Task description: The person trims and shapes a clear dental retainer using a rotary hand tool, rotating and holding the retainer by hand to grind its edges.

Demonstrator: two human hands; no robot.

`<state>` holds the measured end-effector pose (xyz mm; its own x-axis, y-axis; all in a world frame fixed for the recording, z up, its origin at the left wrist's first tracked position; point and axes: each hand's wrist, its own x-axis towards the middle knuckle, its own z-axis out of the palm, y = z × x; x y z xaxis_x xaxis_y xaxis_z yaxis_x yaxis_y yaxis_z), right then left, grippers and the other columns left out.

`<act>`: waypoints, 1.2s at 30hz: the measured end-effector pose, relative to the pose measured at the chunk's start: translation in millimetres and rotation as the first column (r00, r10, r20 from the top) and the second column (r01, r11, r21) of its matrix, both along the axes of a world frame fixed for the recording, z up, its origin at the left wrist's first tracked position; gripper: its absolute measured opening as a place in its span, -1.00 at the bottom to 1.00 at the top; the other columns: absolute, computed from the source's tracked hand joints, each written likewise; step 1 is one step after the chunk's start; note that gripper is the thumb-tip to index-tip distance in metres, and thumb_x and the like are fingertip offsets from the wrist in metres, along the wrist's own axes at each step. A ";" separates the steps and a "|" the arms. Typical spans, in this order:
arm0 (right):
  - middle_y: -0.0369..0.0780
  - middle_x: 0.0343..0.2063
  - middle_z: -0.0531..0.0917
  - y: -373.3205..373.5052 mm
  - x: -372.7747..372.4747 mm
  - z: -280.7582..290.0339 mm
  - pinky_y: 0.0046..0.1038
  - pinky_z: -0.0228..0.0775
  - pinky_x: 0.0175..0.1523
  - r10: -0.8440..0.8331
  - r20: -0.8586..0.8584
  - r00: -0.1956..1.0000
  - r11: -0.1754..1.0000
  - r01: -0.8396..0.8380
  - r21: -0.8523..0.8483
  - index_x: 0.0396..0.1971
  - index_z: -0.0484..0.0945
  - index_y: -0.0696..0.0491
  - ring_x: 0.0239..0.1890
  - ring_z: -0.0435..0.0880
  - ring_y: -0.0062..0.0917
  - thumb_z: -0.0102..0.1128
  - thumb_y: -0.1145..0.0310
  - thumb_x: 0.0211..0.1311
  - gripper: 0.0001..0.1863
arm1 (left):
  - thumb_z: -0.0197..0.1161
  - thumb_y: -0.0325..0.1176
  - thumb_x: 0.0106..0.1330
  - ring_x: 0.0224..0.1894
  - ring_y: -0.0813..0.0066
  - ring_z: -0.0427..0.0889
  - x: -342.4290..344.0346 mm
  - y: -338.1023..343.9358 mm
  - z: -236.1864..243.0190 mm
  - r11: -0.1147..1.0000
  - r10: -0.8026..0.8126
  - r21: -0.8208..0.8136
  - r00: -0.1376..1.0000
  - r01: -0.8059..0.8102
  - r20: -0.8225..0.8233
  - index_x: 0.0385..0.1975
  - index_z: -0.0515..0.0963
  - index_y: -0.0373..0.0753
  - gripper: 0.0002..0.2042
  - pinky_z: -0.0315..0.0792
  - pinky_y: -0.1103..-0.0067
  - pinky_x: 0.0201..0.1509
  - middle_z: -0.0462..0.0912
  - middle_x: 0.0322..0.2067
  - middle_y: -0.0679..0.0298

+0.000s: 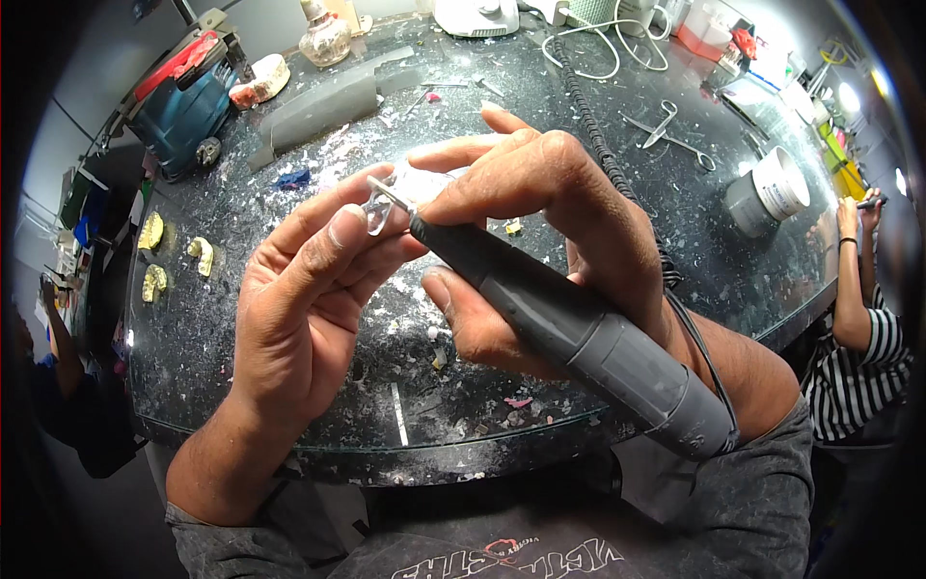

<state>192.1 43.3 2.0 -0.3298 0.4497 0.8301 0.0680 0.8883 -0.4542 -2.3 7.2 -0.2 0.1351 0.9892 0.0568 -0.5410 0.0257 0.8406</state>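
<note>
My right hand is closed around a dark grey rotary handpiece, thumb below and index finger near its tip. A thin metal bur sticks out of the handpiece's front end. In my left hand, thumb and fingers pinch a clear plastic piece that looks like a dental aligner. The bur lies against or just over this piece; I cannot tell whether they touch. My fingers hide part of the clear plastic. Both hands are above the dark tabletop, which is strewn with white shavings.
Three yellowish dental casts lie at the left. Scissors and a white tub are at the right. A coiled black cord runs behind my right hand. A glass burner stands at the back. Other people's arms show at both sides.
</note>
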 end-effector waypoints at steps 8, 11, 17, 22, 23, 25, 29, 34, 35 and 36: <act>-0.34 -0.35 0.58 0.6 2.3 2.6 -0.03 0.21 0.25 0.002 0.033 0.999 1.000 -0.002 0.016 -0.25 0.52 -0.01 -0.26 0.66 -0.47 0.43 0.50 -0.13 -0.63 | 0.17 -0.43 0.36 -0.04 0.31 0.67 -0.5 -0.4 1.6 1.000 -0.016 0.004 1.000 0.016 0.001 0.13 0.41 -0.46 -0.62 0.48 0.43 0.21 0.63 -0.08 -0.04; -0.36 -0.36 0.57 -1.1 1.9 4.1 -0.04 0.21 0.25 0.003 0.033 0.999 1.000 -0.004 0.010 -0.26 0.52 -0.02 -0.28 0.65 -0.50 0.43 0.50 -0.13 -0.63 | 0.17 -0.44 0.35 -0.04 0.30 0.67 -0.3 -0.5 0.7 1.000 0.009 0.000 1.000 -0.009 -0.015 0.12 0.41 -0.46 -0.62 0.47 0.43 0.22 0.62 -0.06 -0.05; -0.38 -0.38 0.56 0.5 1.9 4.1 -0.07 0.22 0.24 -0.014 0.027 1.000 1.000 0.013 0.021 -0.27 0.51 -0.02 -0.31 0.64 -0.54 0.44 0.48 -0.12 -0.64 | 0.17 -0.43 0.35 -0.01 0.28 0.65 -0.8 -0.1 0.4 1.000 0.003 0.017 1.000 -0.003 -0.022 0.13 0.42 -0.46 -0.62 0.44 0.43 0.24 0.60 -0.03 -0.10; -0.37 -0.38 0.55 -0.3 3.3 4.4 -0.10 0.24 0.21 -0.019 0.060 0.998 1.000 0.019 0.009 -0.27 0.52 -0.01 -0.31 0.63 -0.52 0.43 0.48 -0.11 -0.65 | 0.17 -0.45 0.35 0.00 0.28 0.65 -1.5 0.0 3.1 0.999 -0.020 0.035 1.000 0.019 0.015 0.13 0.42 -0.46 -0.62 0.43 0.42 0.26 0.59 -0.03 -0.12; -0.37 -0.38 0.55 -0.4 3.6 4.2 -0.11 0.25 0.20 -0.012 0.059 0.998 1.000 0.012 0.002 -0.26 0.52 -0.01 -0.30 0.63 -0.52 0.42 0.48 -0.11 -0.65 | 0.16 -0.46 0.34 0.01 0.27 0.64 -1.1 0.1 2.9 0.999 -0.016 0.036 1.000 0.015 0.008 0.13 0.41 -0.46 -0.62 0.42 0.42 0.26 0.59 -0.02 -0.12; -0.36 -0.37 0.56 0.7 2.7 2.2 -0.12 0.25 0.19 -0.003 0.056 0.998 1.000 0.003 -0.006 -0.25 0.53 0.00 -0.30 0.63 -0.52 0.42 0.48 -0.11 -0.65 | 0.16 -0.47 0.34 0.01 0.27 0.64 -1.1 -0.1 1.9 0.999 -0.010 0.036 1.000 0.010 0.000 0.14 0.41 -0.46 -0.62 0.42 0.42 0.26 0.59 -0.02 -0.12; -0.35 -0.38 0.57 4.6 -0.2 -0.3 -0.17 0.27 0.19 0.000 -0.001 1.000 0.998 0.000 0.064 -0.25 0.54 0.02 -0.29 0.63 -0.54 0.42 0.49 -0.11 -0.65 | 0.16 -0.47 0.34 0.05 0.26 0.62 -1.3 -0.2 1.5 0.999 -0.002 0.038 1.000 0.003 -0.025 0.12 0.42 -0.47 -0.62 0.42 0.41 0.27 0.57 0.01 -0.10; -0.35 -0.38 0.57 -0.9 1.6 4.9 -0.23 0.27 0.19 0.015 0.004 1.000 0.999 -0.014 -0.029 -0.26 0.54 0.03 -0.27 0.63 -0.55 0.42 0.50 -0.11 -0.66 | 0.18 -0.47 0.33 0.07 0.25 0.60 -1.7 -0.2 0.1 0.997 0.031 0.069 0.997 -0.026 -0.064 0.11 0.44 -0.46 -0.63 0.42 0.40 0.27 0.56 0.04 -0.04; -0.35 -0.39 0.57 0.3 1.8 5.1 -0.22 0.26 0.20 0.015 0.026 1.000 1.000 -0.015 0.004 -0.25 0.54 0.02 -0.29 0.63 -0.56 0.41 0.50 -0.10 -0.66 | 0.18 -0.48 0.33 0.07 0.25 0.60 -2.0 0.1 0.4 0.998 0.022 0.061 0.997 -0.018 -0.068 0.10 0.44 -0.46 -0.64 0.43 0.39 0.26 0.56 0.05 -0.04; -0.35 -0.39 0.57 1.0 2.1 4.9 -0.21 0.25 0.21 0.015 0.048 0.999 0.999 -0.017 0.037 -0.25 0.54 0.02 -0.30 0.64 -0.56 0.41 0.50 -0.09 -0.66 | 0.18 -0.48 0.33 0.07 0.24 0.60 -2.2 0.3 0.4 0.999 0.014 0.052 0.997 -0.010 -0.073 0.10 0.44 -0.47 -0.64 0.43 0.39 0.26 0.56 0.05 -0.03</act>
